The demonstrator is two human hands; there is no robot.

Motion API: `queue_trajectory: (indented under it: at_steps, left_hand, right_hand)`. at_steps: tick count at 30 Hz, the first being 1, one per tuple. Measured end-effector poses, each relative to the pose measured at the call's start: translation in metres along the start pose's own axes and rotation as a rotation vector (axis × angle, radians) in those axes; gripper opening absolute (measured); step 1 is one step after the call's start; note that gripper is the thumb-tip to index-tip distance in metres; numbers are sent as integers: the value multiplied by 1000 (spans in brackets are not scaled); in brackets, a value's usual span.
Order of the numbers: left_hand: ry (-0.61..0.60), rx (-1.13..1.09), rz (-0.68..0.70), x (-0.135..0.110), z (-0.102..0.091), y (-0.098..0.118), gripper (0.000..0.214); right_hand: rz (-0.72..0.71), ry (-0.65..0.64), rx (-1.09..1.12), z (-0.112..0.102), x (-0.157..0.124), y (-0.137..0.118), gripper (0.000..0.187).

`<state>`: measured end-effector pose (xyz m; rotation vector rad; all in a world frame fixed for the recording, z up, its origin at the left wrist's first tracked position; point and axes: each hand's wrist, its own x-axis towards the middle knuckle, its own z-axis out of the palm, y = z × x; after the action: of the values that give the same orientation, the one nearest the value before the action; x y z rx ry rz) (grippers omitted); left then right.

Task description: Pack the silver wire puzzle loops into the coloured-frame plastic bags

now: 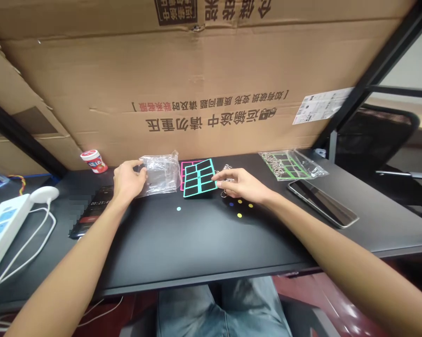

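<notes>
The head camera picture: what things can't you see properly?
- Pink frame: mostly hidden behind the blue-edged black sheet.
- Shiny wire bits: partly covered by the right hand.
- Phone: partly hidden by the left arm, screen blurred.
- Clear bag: its shiny wrinkles make the inside unclear.

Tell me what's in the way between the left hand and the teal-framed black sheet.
The clear plastic bag gripped by the left hand lies in between, then a pink-framed sheet tucked under the teal-framed black sheet on its near side.
</notes>
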<state>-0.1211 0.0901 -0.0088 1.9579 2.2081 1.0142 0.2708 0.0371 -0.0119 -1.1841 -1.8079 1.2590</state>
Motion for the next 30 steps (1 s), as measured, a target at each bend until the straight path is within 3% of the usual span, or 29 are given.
queue_trajectory:
  at_steps: [9, 13, 15, 17, 19, 21, 24, 28, 30]
  left_hand:
    - [41, -58, 157, -1, 6, -2, 37]
    - [44, -28, 258, -5, 6, 6, 32]
    - [45, -58, 321, -8, 4, 12, 30]
    - [48, -89, 387, -12, 3, 20, 29]
    - [40, -97, 433, -16, 3, 26, 27]
    - [31, -96, 464, -21, 3, 32, 25]
    - [28, -111, 500, -26, 4, 37, 24]
    - [18, -146, 544, -29, 4, 40, 23]
    - [4, -156, 555, -30, 4, 41, 24]
  right_hand:
    - [-49, -68, -8, 2, -4, -3, 52]
    - [-82, -54, -165, -1, -4, 1, 50]
    - [-141, 8, -322, -5, -2, 3, 41]
    - [-235, 165, -499, -15, 4, 6, 31]
    - [-301, 392, -688, -34, 9, 11, 27]
    - [-262, 596, -887, -62, 9, 21, 31]
    - [-23, 842, -1118, -116, -1, 45, 42]
    - [432, 1052, -1144, -179, -26, 89, 44]
    - [418, 1028, -1091, -195, -34, 108, 33]
